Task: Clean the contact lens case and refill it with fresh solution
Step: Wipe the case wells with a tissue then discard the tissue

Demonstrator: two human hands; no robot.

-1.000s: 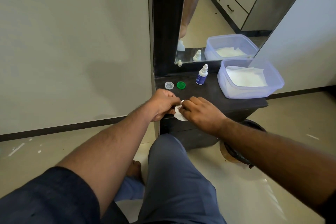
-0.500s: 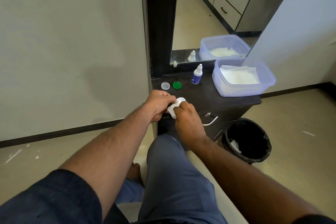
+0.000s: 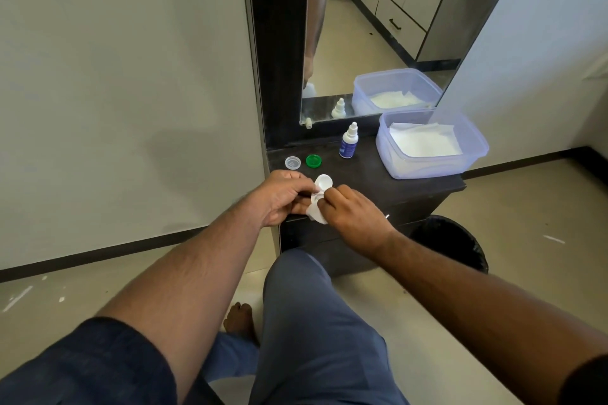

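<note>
Wiping was underway: left hand (image 3: 283,197) gripped the lens case (image 3: 322,186), right hand (image 3: 352,210) apparently pinched tissue (image 3: 317,215); caps (image 3: 313,160) off, solution bottle (image 3: 348,141) untouched.

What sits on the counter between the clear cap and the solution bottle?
The green cap lies between the clear cap and the solution bottle, apart from both, on the dark counter. The head view shows it.
</note>
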